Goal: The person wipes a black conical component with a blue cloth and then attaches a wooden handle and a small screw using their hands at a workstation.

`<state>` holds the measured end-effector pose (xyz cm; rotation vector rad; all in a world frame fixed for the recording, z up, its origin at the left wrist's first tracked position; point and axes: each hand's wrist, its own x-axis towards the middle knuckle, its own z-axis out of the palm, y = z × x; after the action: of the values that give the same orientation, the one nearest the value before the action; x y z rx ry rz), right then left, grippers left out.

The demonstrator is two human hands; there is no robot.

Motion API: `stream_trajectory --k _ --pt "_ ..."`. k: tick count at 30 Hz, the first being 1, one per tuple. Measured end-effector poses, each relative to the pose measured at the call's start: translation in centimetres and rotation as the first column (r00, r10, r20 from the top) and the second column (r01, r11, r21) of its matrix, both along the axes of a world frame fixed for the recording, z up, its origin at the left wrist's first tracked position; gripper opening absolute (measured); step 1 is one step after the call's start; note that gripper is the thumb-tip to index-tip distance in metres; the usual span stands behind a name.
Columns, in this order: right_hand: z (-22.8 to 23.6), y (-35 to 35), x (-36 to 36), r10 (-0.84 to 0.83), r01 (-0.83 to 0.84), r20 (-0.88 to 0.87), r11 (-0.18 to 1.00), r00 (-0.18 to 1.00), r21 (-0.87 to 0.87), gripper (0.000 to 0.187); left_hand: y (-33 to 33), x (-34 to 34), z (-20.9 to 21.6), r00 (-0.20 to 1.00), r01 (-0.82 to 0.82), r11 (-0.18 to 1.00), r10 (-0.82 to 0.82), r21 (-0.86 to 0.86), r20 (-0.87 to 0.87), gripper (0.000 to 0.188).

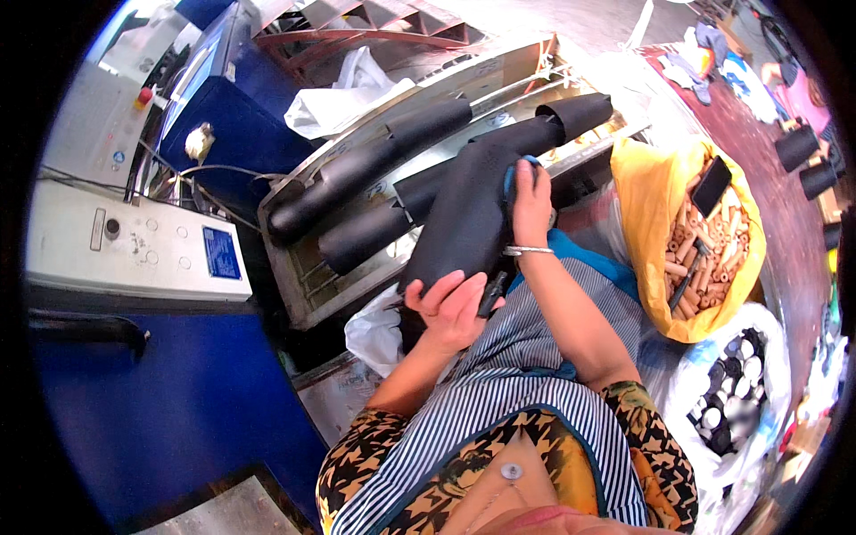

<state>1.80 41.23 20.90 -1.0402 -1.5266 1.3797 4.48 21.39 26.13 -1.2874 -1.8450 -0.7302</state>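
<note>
A large black, matte, tube-like sleeve lies slanting in front of me, over the near side of a long tray. My left hand is closed round its near end, fingers curled onto the black surface. A short black ribbed piece, like a handle, sticks up beside that hand's thumb; I cannot tell whether the hand grips it. My right hand, with a bracelet at the wrist, holds the sleeve's right side. Something blue shows at its fingers. Other black sleeves lie in the tray behind.
The pale long tray runs from left to back right. At left stand a white control panel and a blue machine. To my right are a yellow bag of tan tubes, a phone on it, and a white bag of black-and-white caps.
</note>
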Motion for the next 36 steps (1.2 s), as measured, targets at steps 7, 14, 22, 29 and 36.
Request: stream_trajectory --k 7,14,22,29,36 --pt "4.6 -6.0 2.8 -0.043 -0.473 -0.523 0.367 0.851 -0.801 0.068 1.3 -0.2 -0.8 0.932 -0.125 0.984 0.073 0.124 0.354 0.038" --pt "2.7 -6.0 5.5 -0.117 -0.758 -0.777 0.173 0.618 -0.629 0.057 -1.1 -6.2 0.0 -0.386 -0.527 0.714 -0.684 0.46 0.619 0.04" --pt "8.8 6.8 11.6 0.668 -0.692 0.188 0.711 0.72 0.127 0.038 -3.2 -8.8 0.6 -0.801 -0.473 0.851 -0.523 0.226 0.292 0.043" --pt "10.2 11.2 18.6 0.811 -0.834 0.201 0.548 0.55 0.07 0.035 6.5 -8.2 3.7 -0.53 -0.151 0.801 -0.56 0.579 0.637 0.036" --pt "11.4 14.1 29.5 -0.108 -0.404 -0.674 0.728 0.73 -0.553 0.036 14.8 -5.0 9.4 -0.072 0.346 0.817 -0.467 0.461 0.881 0.04"
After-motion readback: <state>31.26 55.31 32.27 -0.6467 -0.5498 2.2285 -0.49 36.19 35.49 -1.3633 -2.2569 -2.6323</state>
